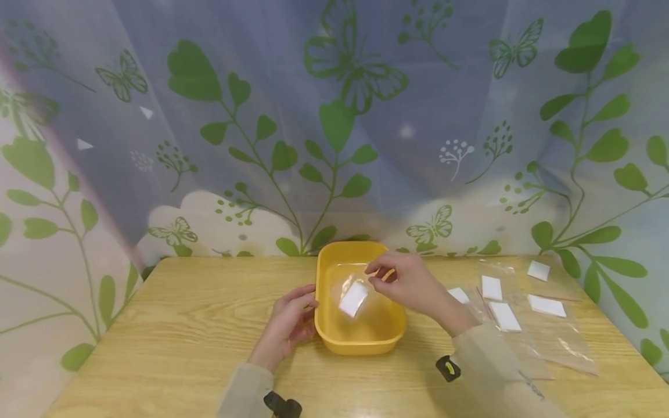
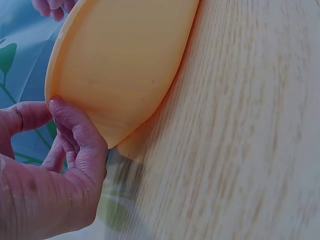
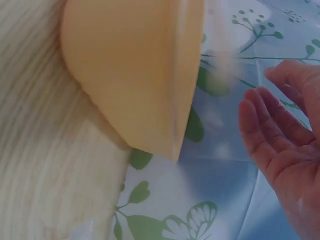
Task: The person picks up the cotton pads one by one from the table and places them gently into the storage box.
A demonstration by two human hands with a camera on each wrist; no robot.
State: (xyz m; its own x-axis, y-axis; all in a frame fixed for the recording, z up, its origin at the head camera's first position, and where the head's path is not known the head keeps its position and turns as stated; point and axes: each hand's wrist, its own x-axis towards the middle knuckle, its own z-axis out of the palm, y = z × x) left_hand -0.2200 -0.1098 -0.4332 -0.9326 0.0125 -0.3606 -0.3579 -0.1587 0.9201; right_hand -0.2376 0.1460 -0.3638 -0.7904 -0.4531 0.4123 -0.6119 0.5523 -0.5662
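Observation:
A yellow plastic basin (image 1: 360, 347) stands on the wooden table. My left hand (image 1: 287, 322) pinches its left rim between thumb and finger, as the left wrist view also shows. Above the basin's right side hovers my right hand (image 1: 402, 281), its fingers loosely bent. In the right wrist view, thumb and fingertips stand apart with nothing between them. A clear plastic bag with a white rectangular piece (image 1: 353, 299) inside appears in or just over the basin, below the right fingertips. Beside those fingers in the right wrist view is a pale translucent blur (image 3: 220, 55), perhaps that bag.
Several clear bags with white pieces (image 1: 504, 317) lie spread on the table's right side, partly behind the right forearm. The wooden table (image 1: 209, 313) extends left of the basin. A curtain (image 1: 397, 145) printed with leaves and butterflies hangs behind the table's back edge.

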